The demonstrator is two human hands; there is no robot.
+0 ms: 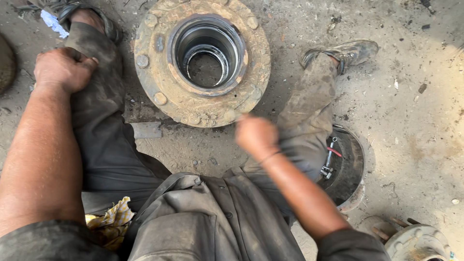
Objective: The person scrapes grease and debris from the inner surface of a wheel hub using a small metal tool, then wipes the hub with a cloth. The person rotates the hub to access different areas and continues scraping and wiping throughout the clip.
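Rusty round wheel hub lies flat on the dirt floor, open bore facing up, shiny inner sleeve visible, studs around its flange. The person squats over it, one leg on each side of the hub. Left hand is curled into a loose fist resting on the left knee, just left of the hub, not touching it, holding nothing visible. Right hand is blurred, just below the hub's lower right rim, fingers seem bunched together; cannot tell if it pinches anything or touches the hub. Left sandal sits at the hub's upper left, right shoe to the hub's right. Flat grey metal piece lies on the floor just below the hub's lower left edge. Dark round drum well to the lower right of the hub, partly hidden behind the right leg, with a small metal tool inside it. Another rusty flanged part farther lower right of the hub, cut by the frame edge. Yellow checked cloth sits below the hub, at the person's left hip.
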